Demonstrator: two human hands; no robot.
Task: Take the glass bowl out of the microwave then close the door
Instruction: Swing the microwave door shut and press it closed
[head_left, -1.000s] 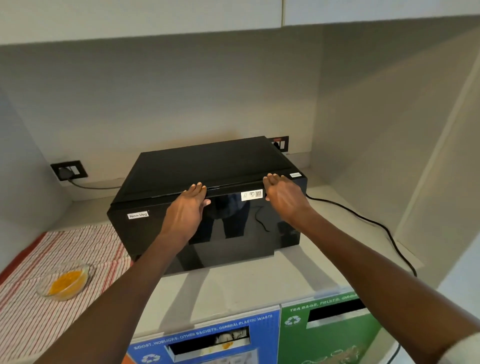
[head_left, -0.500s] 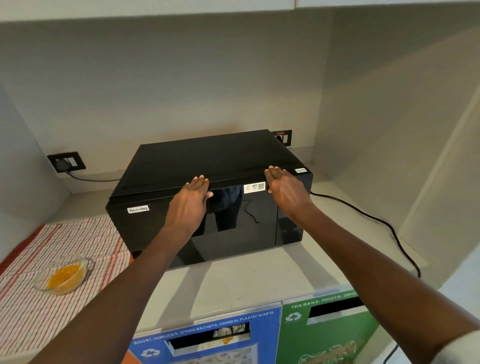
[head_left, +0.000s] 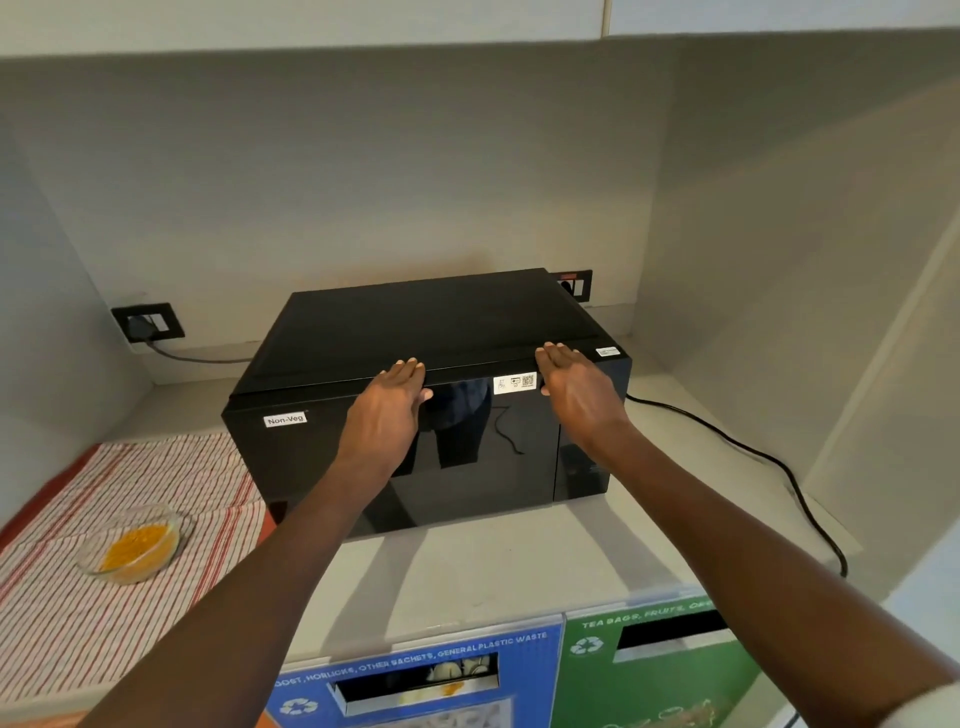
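Observation:
The black microwave (head_left: 415, 332) stands on the counter with its glossy door (head_left: 478, 457) flush against the body. My left hand (head_left: 384, 415) lies flat on the upper middle of the door, fingers together and reaching the top edge. My right hand (head_left: 576, 395) presses flat on the door's upper right, beside a white sticker. Neither hand holds anything. The glass bowl (head_left: 132, 543), with yellow food in it, sits on a red-striped cloth (head_left: 78, 613) at the left of the microwave.
A black power cord (head_left: 769, 462) runs along the counter on the right. Wall sockets (head_left: 148, 322) sit behind the microwave on the left. Blue and green waste bin fronts (head_left: 415, 675) lie below the counter edge. Side walls close in on both sides.
The microwave door has gone from slightly ajar to flush with the body under both flat hands. The bowl has stayed on the cloth.

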